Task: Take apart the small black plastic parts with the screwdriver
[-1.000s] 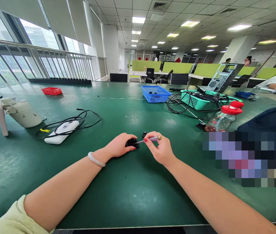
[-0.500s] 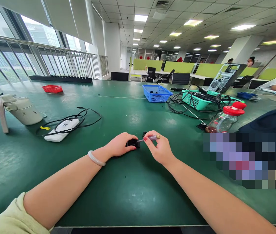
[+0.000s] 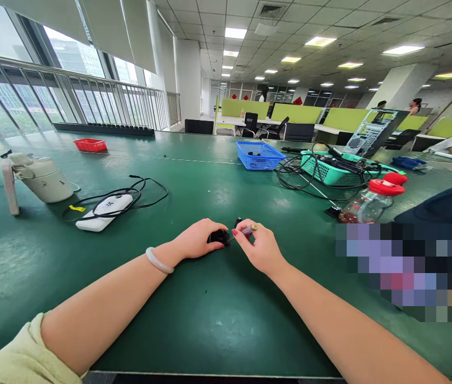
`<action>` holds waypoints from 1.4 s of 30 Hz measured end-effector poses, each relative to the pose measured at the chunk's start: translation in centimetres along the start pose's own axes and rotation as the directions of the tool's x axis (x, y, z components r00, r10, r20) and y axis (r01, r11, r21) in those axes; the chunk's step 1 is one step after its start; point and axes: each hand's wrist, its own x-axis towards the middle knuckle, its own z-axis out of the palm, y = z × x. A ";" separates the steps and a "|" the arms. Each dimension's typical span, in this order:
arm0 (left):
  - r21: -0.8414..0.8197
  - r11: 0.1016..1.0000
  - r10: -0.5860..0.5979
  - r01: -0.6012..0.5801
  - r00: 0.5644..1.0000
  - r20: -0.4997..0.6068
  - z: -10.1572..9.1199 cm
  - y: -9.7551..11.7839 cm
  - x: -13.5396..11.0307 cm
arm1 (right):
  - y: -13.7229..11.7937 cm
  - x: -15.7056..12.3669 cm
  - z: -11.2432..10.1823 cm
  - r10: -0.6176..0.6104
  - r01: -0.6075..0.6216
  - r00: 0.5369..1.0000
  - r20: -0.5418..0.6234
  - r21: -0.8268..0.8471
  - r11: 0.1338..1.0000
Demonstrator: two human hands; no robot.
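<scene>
A small black part [image 3: 219,237], its exact kind unclear, rests on the green table with the fingers and thumb of my left hand [image 3: 200,238] closed around it. Between the fingertips of my right hand [image 3: 258,246] is a screwdriver [image 3: 249,230] with a pale purple handle and a brownish end. Its thin shaft points left and down at the right end of the black part; whether the tip touches is too small to tell. Just beyond my right fingertips a second small black piece [image 3: 238,220] shows, partly hidden by the hand.
On the left lie a white power bank [image 3: 104,212] with a black cable and a cream bottle [image 3: 44,178]. A red tray [image 3: 90,145] and a blue basket [image 3: 260,156] stand farther back. A cable-filled green basket [image 3: 322,169] and a red-lidded jar [image 3: 372,202] are at right.
The screwdriver's handle has swung slightly to the left and down, with its shaft now slanting more. My left hand keeps its hold on the black part. The whole view has shifted a little.
</scene>
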 end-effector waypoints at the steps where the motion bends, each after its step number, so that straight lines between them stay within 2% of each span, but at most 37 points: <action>1: 0.004 1.000 -0.010 0.010 1.000 0.004 0.0 0.0 0.0 | 0.0 0.0 -0.1 0.007 -0.007 1.000 -0.018 0.006 1.000; 6: 0.022 0.999 -0.046 0.045 0.999 0.007 0.0 0.0 -0.1 | -0.1 -0.3 -0.3 0.008 -0.004 0.992 -0.122 0.034 0.999; 13: -0.035 0.999 -0.010 0.010 1.000 0.017 -0.2 -0.2 0.0 | 0.2 -0.1 0.2 0.020 -0.019 0.999 -0.028 0.026 0.999; 17: -0.037 0.999 -0.006 0.006 1.000 -0.002 -0.1 -0.2 0.0 | 0.3 0.1 0.1 0.038 -0.038 0.999 -0.019 0.018 0.999; 21: -0.015 1.000 -0.006 0.005 1.000 -0.013 -0.1 -0.1 0.0 | -0.1 -0.1 -0.4 0.026 -0.022 0.994 -0.106 0.040 0.999; 24: 0.005 1.000 -0.013 0.013 1.000 -0.014 -0.1 0.0 0.0 | -0.6 -0.5 -0.6 -0.025 0.038 0.987 -0.160 0.077 0.996; 29: 0.003 1.000 0.008 -0.008 1.000 -0.013 0.0 -0.1 -0.1 | -1.0 -0.6 -0.2 -0.112 0.113 0.992 -0.057 0.027 0.993; 38: -0.038 0.999 0.018 -0.020 0.999 -0.036 -0.3 0.2 -0.1 | -0.2 0.0 0.3 0.006 -0.007 0.999 0.043 0.030 1.000; 40: -0.042 0.998 0.036 -0.038 0.997 -0.062 -0.4 0.2 -0.2 | -0.2 0.0 0.2 0.011 -0.013 1.000 0.023 0.072 0.997; 42: -0.032 0.998 0.055 -0.057 0.995 -0.086 -0.4 0.1 -0.3 | 0.0 0.1 -0.1 0.024 -0.014 0.997 -0.070 0.144 0.989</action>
